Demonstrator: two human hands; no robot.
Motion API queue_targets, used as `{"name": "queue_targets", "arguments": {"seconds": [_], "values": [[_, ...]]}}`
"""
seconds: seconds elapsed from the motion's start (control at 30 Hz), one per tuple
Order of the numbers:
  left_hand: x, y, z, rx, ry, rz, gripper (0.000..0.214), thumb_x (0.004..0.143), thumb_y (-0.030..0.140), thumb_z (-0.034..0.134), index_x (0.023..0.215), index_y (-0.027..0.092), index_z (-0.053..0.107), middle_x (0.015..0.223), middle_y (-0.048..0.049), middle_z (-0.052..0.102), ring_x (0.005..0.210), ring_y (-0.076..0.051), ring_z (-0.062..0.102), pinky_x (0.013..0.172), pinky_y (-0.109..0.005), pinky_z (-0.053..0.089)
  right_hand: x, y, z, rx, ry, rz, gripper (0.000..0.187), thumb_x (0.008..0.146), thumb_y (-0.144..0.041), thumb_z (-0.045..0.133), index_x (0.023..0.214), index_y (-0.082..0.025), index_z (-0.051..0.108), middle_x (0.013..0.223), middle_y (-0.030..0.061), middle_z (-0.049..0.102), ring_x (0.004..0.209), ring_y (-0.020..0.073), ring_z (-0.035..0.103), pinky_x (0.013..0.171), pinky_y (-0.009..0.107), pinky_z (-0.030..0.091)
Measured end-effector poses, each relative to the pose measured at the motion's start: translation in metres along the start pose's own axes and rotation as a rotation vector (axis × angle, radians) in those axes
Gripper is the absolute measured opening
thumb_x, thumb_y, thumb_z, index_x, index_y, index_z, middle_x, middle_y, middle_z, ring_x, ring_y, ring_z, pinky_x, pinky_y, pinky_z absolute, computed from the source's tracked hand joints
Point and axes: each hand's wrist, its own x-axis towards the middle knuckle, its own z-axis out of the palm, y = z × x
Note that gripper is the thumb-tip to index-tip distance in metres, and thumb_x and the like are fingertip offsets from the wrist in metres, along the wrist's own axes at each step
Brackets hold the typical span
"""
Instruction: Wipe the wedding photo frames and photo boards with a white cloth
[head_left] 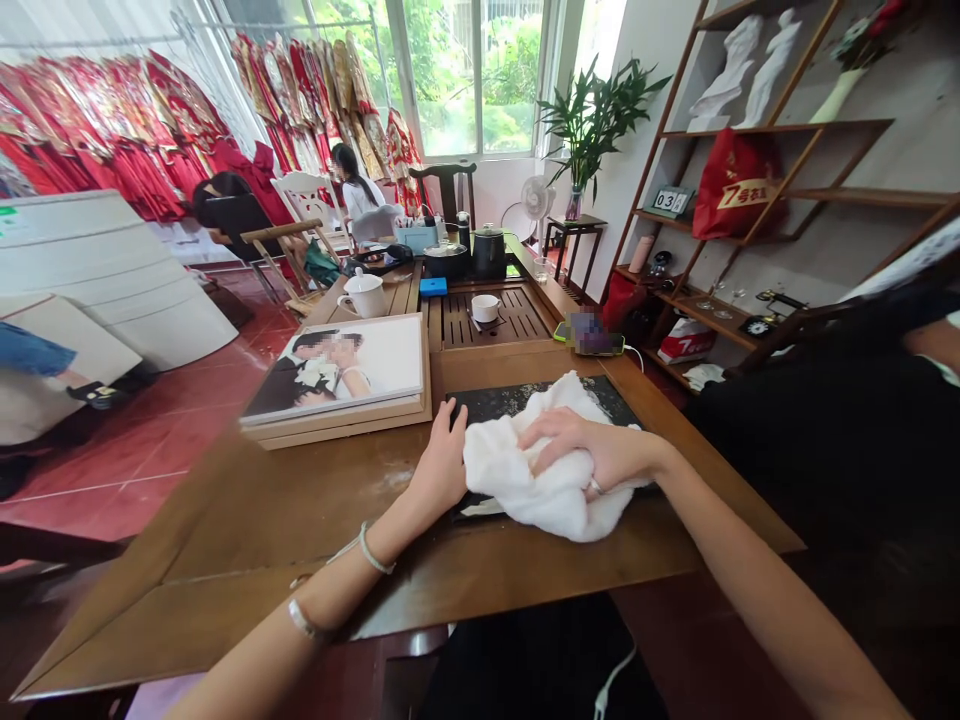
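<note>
A white fluffy cloth [555, 500] lies bunched over a flat black board [510, 400] with pale speckles along its far part. My right hand [581, 445] presses down into the cloth, its fingers bent into the folds; a ring shows on one finger. Against the board's left edge rests my left hand [442, 460], fingers stretched out and apart. The cloth hides the middle of the board, and part of the left fingers is hard to see beside it.
A framed wedding photo [345, 370] lies on the wooden table [337, 500] at left. Beyond it stand a lidded white mug [364, 295], a slatted tea tray [517, 325] with a small cup [485, 308], and a phone [592, 335] on a cable. A person sits at right.
</note>
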Motion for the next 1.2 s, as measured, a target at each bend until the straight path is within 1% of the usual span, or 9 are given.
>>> {"name": "queue_targets", "arguments": {"seconds": [0.07, 0.13, 0.3, 0.43, 0.67, 0.8, 0.93, 1.07, 1.2], "values": [[0.0, -0.001, 0.001, -0.016, 0.041, -0.051, 0.053, 0.091, 0.027, 0.048, 0.14, 0.007, 0.044, 0.155, -0.0261, 0.033, 0.15, -0.036, 0.022, 0.119, -0.057, 0.027, -0.008, 0.005, -0.01, 0.058, -0.072, 0.006, 0.041, 0.066, -0.034, 0.077, 0.107, -0.028, 0.076, 0.128, 0.0055, 0.064, 0.124, 0.0305, 0.053, 0.111, 0.051, 0.031], [0.001, -0.001, 0.001, -0.022, 0.064, -0.072, 0.053, 0.094, 0.031, 0.045, 0.142, 0.008, 0.042, 0.156, -0.025, 0.032, 0.149, -0.035, 0.024, 0.12, -0.056, 0.025, -0.017, 0.016, -0.016, 0.081, -0.055, 0.079, 0.043, 0.066, -0.033, 0.077, 0.109, -0.028, 0.075, 0.13, 0.0054, 0.063, 0.125, 0.0305, 0.054, 0.111, 0.05, 0.032], [0.001, 0.001, 0.002, -0.025, 0.065, -0.076, 0.055, 0.095, 0.032, 0.044, 0.143, 0.007, 0.04, 0.156, -0.0247, 0.032, 0.149, -0.035, 0.025, 0.121, -0.054, 0.024, -0.023, 0.041, -0.012, -0.02, 0.269, 0.379, 0.053, 0.069, -0.031, 0.073, 0.121, -0.023, 0.069, 0.14, 0.0103, 0.057, 0.128, 0.0328, 0.052, 0.109, 0.051, 0.036], [0.002, -0.002, 0.005, -0.073, 0.104, -0.061, 0.056, 0.094, 0.032, 0.046, 0.145, 0.011, 0.038, 0.155, -0.0212, 0.035, 0.149, -0.032, 0.026, 0.121, -0.053, 0.025, 0.004, 0.035, -0.001, -0.226, 0.425, 0.543, 0.049, 0.074, -0.032, 0.07, 0.123, -0.025, 0.067, 0.136, 0.0117, 0.059, 0.125, 0.0369, 0.052, 0.105, 0.057, 0.037], [0.003, -0.002, 0.006, -0.092, 0.105, -0.061, 0.06, 0.092, 0.016, 0.036, 0.15, 0.005, 0.028, 0.155, -0.0257, 0.035, 0.148, -0.033, 0.029, 0.12, -0.054, 0.025, 0.058, 0.002, 0.02, -0.386, 0.317, 0.444, 0.05, 0.081, -0.041, 0.067, 0.128, -0.027, 0.062, 0.133, 0.0117, 0.059, 0.12, 0.0379, 0.049, 0.094, 0.053, 0.041], [0.002, -0.005, 0.007, -0.124, 0.115, 0.0, 0.065, 0.089, 0.014, 0.039, 0.152, 0.008, 0.025, 0.154, -0.0238, 0.037, 0.149, -0.033, 0.026, 0.119, -0.055, 0.027, 0.048, -0.025, 0.035, -0.391, 0.286, 0.383, 0.051, 0.079, -0.047, 0.069, 0.125, -0.026, 0.062, 0.129, 0.0125, 0.06, 0.116, 0.0376, 0.049, 0.092, 0.053, 0.039], [0.002, -0.009, 0.007, -0.138, 0.151, -0.011, 0.07, 0.086, 0.011, 0.041, 0.153, 0.01, 0.022, 0.153, -0.0222, 0.04, 0.145, -0.03, 0.035, 0.118, -0.054, 0.031, 0.024, -0.045, 0.044, -0.336, 0.264, 0.335, 0.048, 0.076, -0.044, 0.072, 0.121, -0.03, 0.063, 0.131, 0.0109, 0.059, 0.118, 0.036, 0.049, 0.094, 0.054, 0.038], [0.003, -0.008, 0.007, -0.14, 0.18, -0.021, 0.067, 0.087, 0.01, 0.037, 0.153, 0.01, 0.024, 0.152, -0.0213, 0.042, 0.145, -0.03, 0.036, 0.12, -0.054, 0.028, 0.022, -0.038, 0.04, -0.352, 0.277, 0.396, 0.045, 0.078, -0.042, 0.07, 0.121, -0.031, 0.063, 0.128, 0.0099, 0.061, 0.116, 0.0346, 0.051, 0.089, 0.049, 0.042], [0.003, 0.001, 0.003, -0.133, 0.156, -0.04, 0.059, 0.095, 0.023, 0.034, 0.151, 0.008, 0.025, 0.156, -0.0221, 0.035, 0.147, -0.03, 0.031, 0.121, -0.052, 0.025, 0.05, -0.019, 0.026, -0.375, 0.299, 0.496, 0.054, 0.081, -0.043, 0.066, 0.132, -0.03, 0.058, 0.134, 0.0117, 0.058, 0.118, 0.0377, 0.049, 0.088, 0.053, 0.043]]}}
